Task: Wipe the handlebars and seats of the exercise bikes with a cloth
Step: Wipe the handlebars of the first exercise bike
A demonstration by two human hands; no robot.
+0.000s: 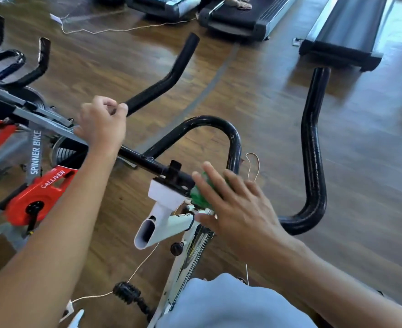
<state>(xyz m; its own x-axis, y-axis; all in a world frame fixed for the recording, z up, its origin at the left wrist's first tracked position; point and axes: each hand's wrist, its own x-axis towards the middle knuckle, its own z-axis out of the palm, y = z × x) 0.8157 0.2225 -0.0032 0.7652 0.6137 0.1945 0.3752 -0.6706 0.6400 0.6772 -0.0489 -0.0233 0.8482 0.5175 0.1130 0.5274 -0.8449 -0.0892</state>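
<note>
The black handlebar (313,147) of a white exercise bike (171,223) spreads across the middle of the view, with two long outer arms and a centre loop. My left hand (102,124) grips the left part of the bar, fingers curled round it. My right hand (237,204) lies with straight, spread fingers on a green cloth (201,197), pressing it against the bar near the white stem clamp. Most of the cloth is hidden under my palm.
A red and grey spinner bike (36,197) stands close on the left, with another bike's black handlebars (17,65) behind it. Treadmills (342,43) line the far edge of the wooden floor. A thin cord (124,29) trails across the floor.
</note>
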